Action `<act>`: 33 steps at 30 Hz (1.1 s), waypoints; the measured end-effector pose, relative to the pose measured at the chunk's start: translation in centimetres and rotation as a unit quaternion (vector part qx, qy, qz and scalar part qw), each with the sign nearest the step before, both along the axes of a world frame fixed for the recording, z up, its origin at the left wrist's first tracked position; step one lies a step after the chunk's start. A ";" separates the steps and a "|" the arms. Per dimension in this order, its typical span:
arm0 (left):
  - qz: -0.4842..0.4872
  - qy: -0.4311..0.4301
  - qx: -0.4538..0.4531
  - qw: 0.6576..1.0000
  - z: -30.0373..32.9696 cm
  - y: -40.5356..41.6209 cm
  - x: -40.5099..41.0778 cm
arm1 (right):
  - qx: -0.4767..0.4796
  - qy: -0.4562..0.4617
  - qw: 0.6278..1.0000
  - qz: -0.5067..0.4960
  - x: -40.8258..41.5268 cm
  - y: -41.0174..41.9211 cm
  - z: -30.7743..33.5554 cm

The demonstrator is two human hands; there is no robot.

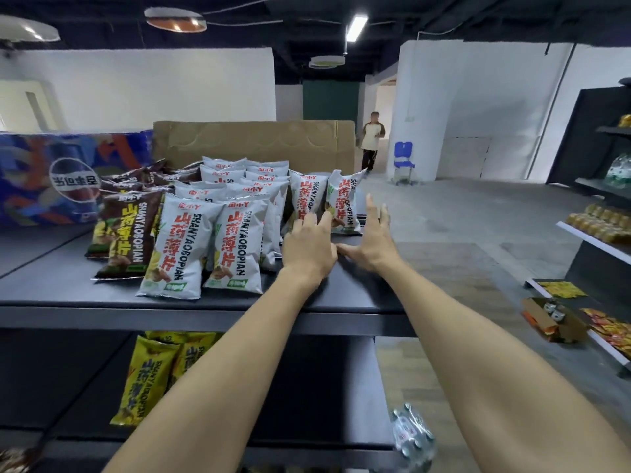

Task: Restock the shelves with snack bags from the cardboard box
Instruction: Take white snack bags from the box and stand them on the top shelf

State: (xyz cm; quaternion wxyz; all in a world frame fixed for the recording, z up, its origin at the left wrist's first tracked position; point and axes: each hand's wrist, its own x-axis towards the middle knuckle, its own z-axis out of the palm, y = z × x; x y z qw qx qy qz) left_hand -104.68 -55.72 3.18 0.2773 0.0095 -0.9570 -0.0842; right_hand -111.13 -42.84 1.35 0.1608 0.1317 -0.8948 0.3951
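Rows of white snack bags [235, 244] with red lettering stand on the dark top shelf [205, 300], with brown bags [128, 230] to their left. At the right end stand two more white bags [343, 199]. My left hand [309, 245] reaches to the foot of these two bags with fingers straight, touching them. My right hand [370, 238] is spread just right of the bags, fingers extended, thumb near my left hand. A cardboard sheet [254, 141] stands behind the bags. The box itself is out of sight.
Yellow snack bags [153, 373] lie on the lower shelf. A blue printed carton [61, 175] sits at the far left. Another shelf unit [601, 240] with goods stands to the right. A person [372, 139] and a blue chair [404, 162] are far back. Wrapped bottles [411, 435] sit low right.
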 end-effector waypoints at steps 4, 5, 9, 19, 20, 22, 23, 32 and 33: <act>-0.012 -0.001 -0.007 1.000 0.0 1.0 4.0 | 0.021 -0.002 1.000 0.010 2.9 1.7 -0.5; -0.016 0.001 -0.007 1.000 -0.2 1.3 5.2 | 0.028 0.006 1.000 0.011 3.6 2.1 -0.5; -0.005 0.020 0.008 1.000 -1.6 2.6 10.0 | 0.017 0.005 1.000 0.025 7.1 3.9 -1.0; -0.092 -0.032 0.005 0.995 -6.3 2.7 19.0 | 0.107 0.011 0.994 -0.015 20.7 7.5 -6.6; -0.102 -0.036 0.004 0.994 -7.4 2.3 19.9 | 0.121 0.005 0.992 -0.018 22.1 7.5 -7.5; -0.119 -0.061 -0.006 0.991 -9.3 1.5 21.8 | 0.134 -0.023 0.990 -0.029 25.3 7.5 -9.5; -0.126 -0.076 -0.016 0.989 -10.2 1.2 22.8 | 0.137 -0.045 0.989 -0.037 26.8 7.4 -10.5; -0.156 -0.228 -0.088 0.957 -21.1 1.8 32.3 | 0.143 -0.255 0.953 -0.075 40.5 8.0 -23.4; -0.173 -0.246 -0.087 0.950 -22.5 1.9 33.4 | 0.149 -0.281 0.944 -0.084 42.1 8.3 -25.1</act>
